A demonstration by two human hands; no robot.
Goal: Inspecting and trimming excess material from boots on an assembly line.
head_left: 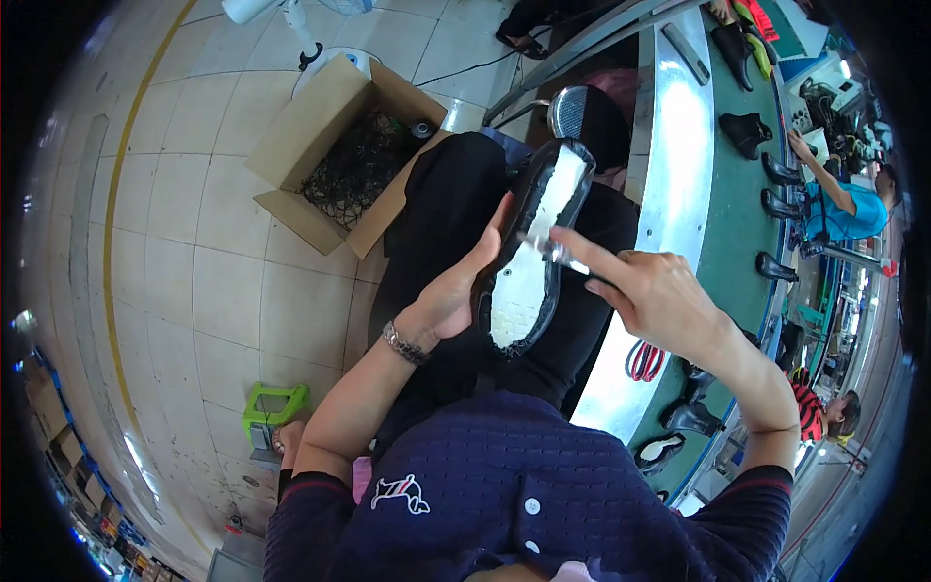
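Note:
Above my lap, a black shoe [524,291] lies bottom up with its long white insole board showing. Black material is folded over the edge all around the white board. My left hand [461,281] grips the shoe along its left side, the fingers mostly hidden beneath it. From the right, my right hand [664,296] is closed around a small tool with a shiny metal tip [545,244]. That tip is over the middle of the white board; motion blur hides its exact kind, and I cannot tell whether it touches.
Left of my knees stands an open cardboard box [315,116] holding dark tangled scraps. A metal ledge [674,184] with red-and-black handled scissors [645,360] runs along my right. Beyond it, a green conveyor belt [722,242] carries several black shoes. Co-workers sit across the belt.

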